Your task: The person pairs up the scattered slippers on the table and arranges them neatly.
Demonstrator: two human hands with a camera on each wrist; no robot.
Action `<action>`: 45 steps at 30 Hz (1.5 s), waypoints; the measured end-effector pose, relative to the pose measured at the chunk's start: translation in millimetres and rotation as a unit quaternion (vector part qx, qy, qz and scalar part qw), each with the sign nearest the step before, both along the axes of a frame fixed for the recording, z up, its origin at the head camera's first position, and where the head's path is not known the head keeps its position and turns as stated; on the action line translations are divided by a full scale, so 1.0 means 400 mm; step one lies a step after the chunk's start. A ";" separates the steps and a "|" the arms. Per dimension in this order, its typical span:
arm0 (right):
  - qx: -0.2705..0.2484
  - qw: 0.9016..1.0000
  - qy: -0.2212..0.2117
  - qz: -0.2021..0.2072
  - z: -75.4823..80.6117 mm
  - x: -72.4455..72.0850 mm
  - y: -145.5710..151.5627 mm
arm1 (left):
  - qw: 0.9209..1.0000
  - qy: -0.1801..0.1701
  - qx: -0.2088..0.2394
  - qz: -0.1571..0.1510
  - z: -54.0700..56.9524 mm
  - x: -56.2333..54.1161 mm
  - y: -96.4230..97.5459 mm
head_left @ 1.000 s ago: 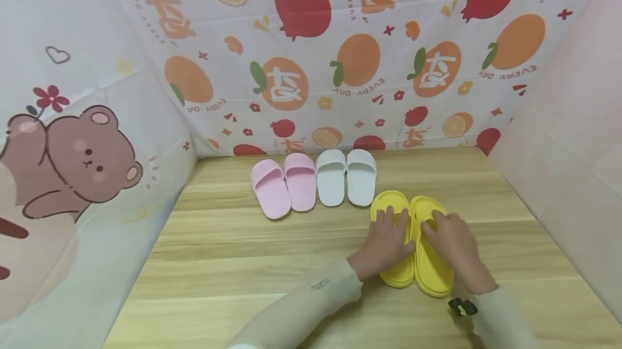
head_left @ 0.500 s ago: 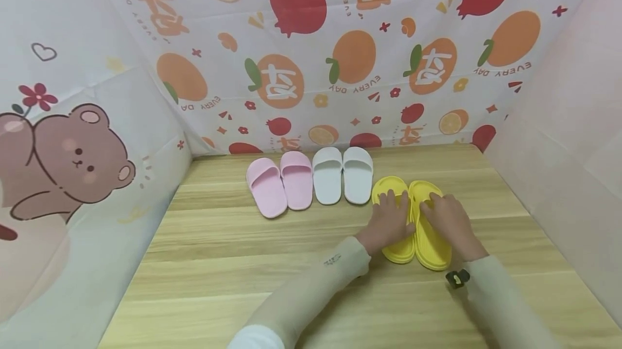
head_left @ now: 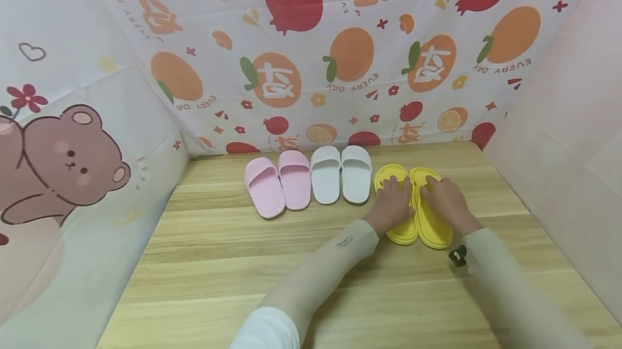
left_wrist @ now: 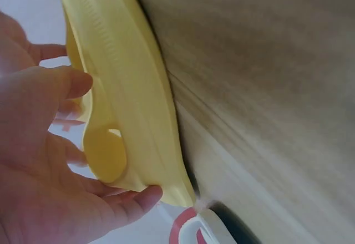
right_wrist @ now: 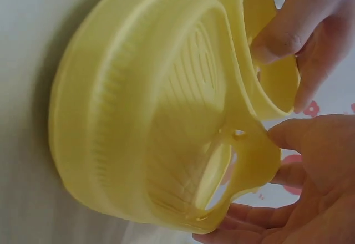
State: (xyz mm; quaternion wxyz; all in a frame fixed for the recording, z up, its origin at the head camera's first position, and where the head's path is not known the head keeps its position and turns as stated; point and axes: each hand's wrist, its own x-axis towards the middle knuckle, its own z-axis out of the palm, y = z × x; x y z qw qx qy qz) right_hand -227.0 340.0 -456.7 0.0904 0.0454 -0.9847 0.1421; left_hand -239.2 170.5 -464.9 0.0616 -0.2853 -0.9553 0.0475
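Two yellow slippers lie side by side on the wooden tabletop, toes toward the back. My left hand [head_left: 391, 208] grips the left yellow slipper [head_left: 403, 234] across its strap, thumb on the inner side and fingers spread over the top and outer side. On the right yellow slipper [head_left: 434, 225], my right hand [head_left: 447, 203] holds the strap between thumb and fingers. The left wrist view shows the side of the left slipper [left_wrist: 127, 72] low along the wood. From the right wrist, the ribbed inside of the right slipper [right_wrist: 188, 83] shows, with both hands at the straps.
Left of the yellow pair stand white slippers [head_left: 326, 181], then pink slippers [head_left: 295, 184]. A fruit-print cloth [head_left: 311, 84] closes off the back of the wooden tabletop [head_left: 233, 268]. Cloth walls stand at both sides, the left one with a bear print [head_left: 78, 160]. A small black item [head_left: 458, 255] sits at my right wrist.
Both hands have pushed the yellow slippers away from me toward the back, until they stand nearly level with the white pair. The view has shifted slightly; the white and pink pairs stay put.
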 end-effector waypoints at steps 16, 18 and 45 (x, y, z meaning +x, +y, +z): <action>-0.030 0.996 -0.074 -0.035 0.012 -0.126 0.013 | 0.999 -0.025 0.016 0.034 -0.008 -0.106 0.035; -0.039 0.995 -0.078 -0.038 0.013 -0.138 0.015 | 0.998 -0.046 0.025 0.039 -0.001 -0.117 0.038; -0.070 0.988 -0.127 -0.050 0.025 -0.282 0.043 | 0.978 -0.165 0.113 0.062 0.010 -0.269 0.071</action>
